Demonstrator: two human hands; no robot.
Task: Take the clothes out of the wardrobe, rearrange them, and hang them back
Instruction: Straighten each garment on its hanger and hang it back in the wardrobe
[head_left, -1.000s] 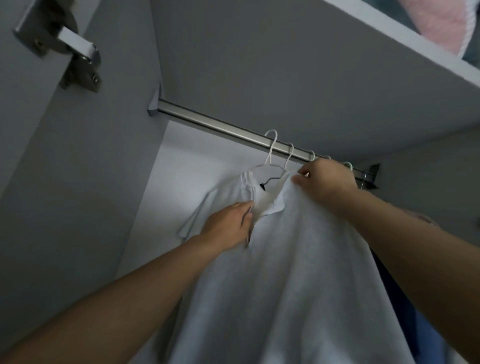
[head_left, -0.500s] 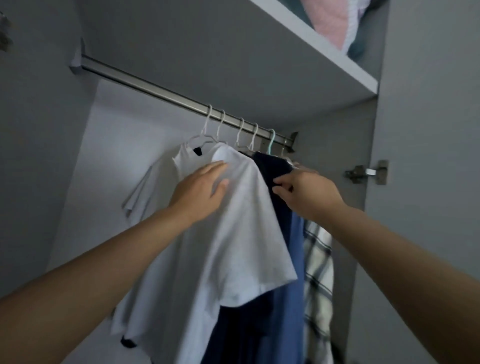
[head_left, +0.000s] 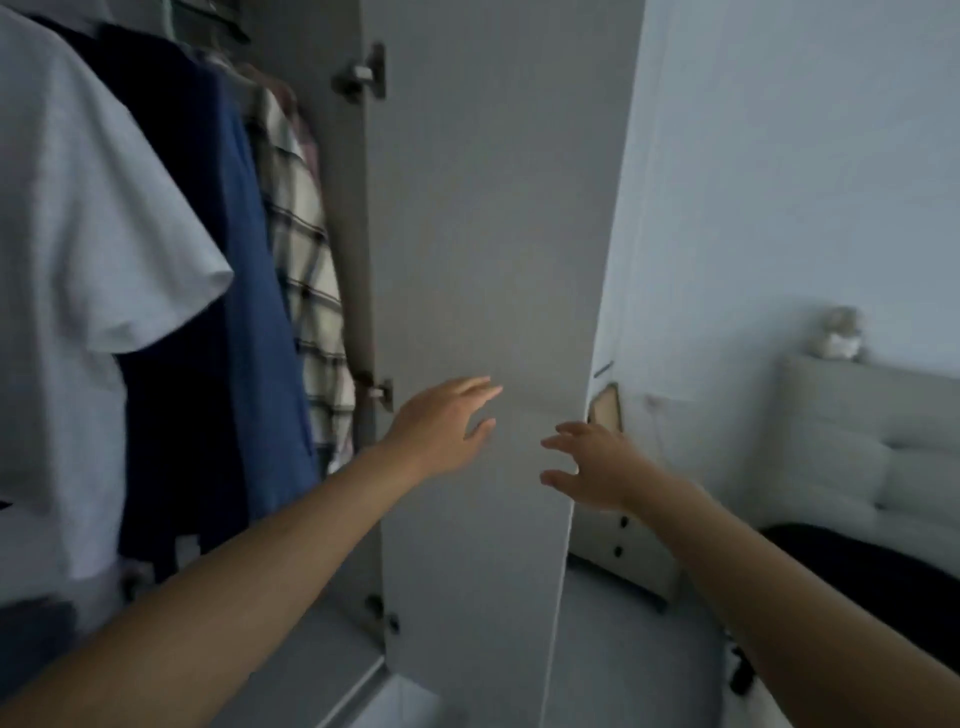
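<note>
Both hands had come off the clothes since the earlier frame and swung right, to the open door. The left hand and right hand hung apart with fingers spread, gripping nothing, the right just by the door's free edge and the left in front of its inner face; whether either touched it was unclear. The white shirt, navy shirt, blue shirt and plaid shirt hung lengthwise well to the left, nearer the left hand, with a bed to the right.
</note>
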